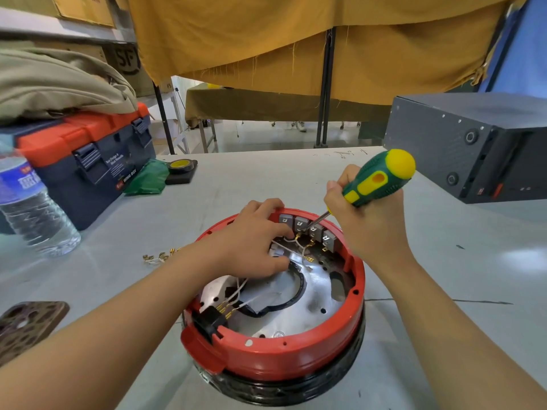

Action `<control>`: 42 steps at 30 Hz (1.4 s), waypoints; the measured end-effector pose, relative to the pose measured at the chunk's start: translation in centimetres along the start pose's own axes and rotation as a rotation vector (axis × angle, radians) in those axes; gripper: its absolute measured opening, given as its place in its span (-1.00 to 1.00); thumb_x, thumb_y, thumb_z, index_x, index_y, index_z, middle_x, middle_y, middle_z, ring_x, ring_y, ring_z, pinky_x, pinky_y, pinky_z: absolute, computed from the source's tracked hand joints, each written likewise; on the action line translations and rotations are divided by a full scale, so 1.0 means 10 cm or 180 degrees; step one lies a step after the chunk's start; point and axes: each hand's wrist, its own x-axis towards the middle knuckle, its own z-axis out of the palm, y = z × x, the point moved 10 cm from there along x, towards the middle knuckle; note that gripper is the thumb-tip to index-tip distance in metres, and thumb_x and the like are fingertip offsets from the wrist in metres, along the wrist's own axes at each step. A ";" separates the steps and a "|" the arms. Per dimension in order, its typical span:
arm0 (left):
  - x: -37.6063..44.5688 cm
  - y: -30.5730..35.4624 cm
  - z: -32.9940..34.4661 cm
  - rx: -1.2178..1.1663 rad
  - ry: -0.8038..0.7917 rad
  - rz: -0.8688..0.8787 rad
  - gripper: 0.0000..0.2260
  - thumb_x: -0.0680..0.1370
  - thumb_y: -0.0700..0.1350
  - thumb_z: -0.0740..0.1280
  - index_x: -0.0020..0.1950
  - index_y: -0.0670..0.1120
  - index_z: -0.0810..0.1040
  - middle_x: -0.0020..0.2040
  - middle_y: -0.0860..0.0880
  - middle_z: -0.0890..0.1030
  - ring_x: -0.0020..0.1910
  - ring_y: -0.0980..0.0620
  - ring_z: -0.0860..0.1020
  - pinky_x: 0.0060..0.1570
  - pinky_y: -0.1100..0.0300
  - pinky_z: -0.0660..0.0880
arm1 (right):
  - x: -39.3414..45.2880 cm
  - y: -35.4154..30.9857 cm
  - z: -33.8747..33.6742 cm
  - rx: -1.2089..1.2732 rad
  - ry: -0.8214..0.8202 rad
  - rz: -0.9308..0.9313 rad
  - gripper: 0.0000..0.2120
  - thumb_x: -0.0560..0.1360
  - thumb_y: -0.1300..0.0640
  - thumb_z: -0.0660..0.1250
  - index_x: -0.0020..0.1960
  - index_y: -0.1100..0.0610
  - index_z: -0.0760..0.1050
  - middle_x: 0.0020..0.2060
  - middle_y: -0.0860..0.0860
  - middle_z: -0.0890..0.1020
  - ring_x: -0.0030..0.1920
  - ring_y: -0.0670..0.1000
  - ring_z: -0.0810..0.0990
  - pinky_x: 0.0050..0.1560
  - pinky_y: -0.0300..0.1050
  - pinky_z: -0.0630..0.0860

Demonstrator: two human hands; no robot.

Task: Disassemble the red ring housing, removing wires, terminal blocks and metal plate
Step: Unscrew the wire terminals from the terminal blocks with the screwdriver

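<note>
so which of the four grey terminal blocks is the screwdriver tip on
The second terminal block from the left. The screwdriver in the right hand ends at its lower right corner; the other three are untouched.

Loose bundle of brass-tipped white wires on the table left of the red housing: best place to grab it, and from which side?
Pinch the loose wire bundle at the white wire between the brass terminals, coming straight down from above. It lies flat on the table, with open surface around it, apart from the red ring housing, so a top-down fingertip pinch looks easiest.

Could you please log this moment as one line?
right hand grips screwdriver | tip at terminal blocks | left hand on wires inside red ring housing
</note>
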 end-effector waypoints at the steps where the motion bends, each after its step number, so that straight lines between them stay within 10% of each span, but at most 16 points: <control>1: 0.00 0.01 0.01 0.0022 0.0012 0.0015 -0.60 0.47 0.05 0.32 0.32 0.09 0.47 0.50 -0.03 0.09 0.43 -0.06 0.10 0.43 0.11 0.12 | 0.00 0.00 0.00 -0.0020 -0.0025 -0.0007 -0.68 0.43 0.14 0.28 -0.45 0.05 0.28 -0.56 0.11 0.38 -0.46 0.05 0.40 -0.43 -0.29 0.31; 42: -0.06 -0.01 0.02 0.0008 0.0175 0.0090 -0.66 0.50 0.15 0.29 0.26 0.15 0.50 0.50 0.05 0.10 0.44 0.00 0.06 0.42 0.10 0.07 | 0.06 0.47 -0.10 0.0708 0.0537 0.1041 -0.79 0.31 0.15 0.22 -0.44 0.08 0.24 -0.61 -0.15 0.30 -0.50 -0.10 0.31 -0.49 -0.35 0.29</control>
